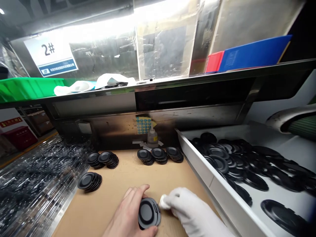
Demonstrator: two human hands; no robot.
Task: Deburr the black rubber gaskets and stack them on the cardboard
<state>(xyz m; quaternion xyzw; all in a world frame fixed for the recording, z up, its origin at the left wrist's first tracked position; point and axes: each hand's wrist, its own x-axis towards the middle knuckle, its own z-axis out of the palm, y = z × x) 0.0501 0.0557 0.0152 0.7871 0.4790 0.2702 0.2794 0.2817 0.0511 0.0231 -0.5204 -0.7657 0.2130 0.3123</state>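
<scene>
My bare left hand grips a small stack of round black discs at the lower middle, thumb in front and fingers behind. Just right of the stack, my right hand, in a white glove, pinches a small white pad. The pad is close to the stack's right edge. Beneath both hands lies a brown board. Leaning stacks of black discs stand along its far edge, three at the middle and others at the left.
A white bin with many loose black discs stands at the right. Clear plastic trays fill the left side. Behind the board stands a small bottle. A shelf above holds a green bin and a blue bin.
</scene>
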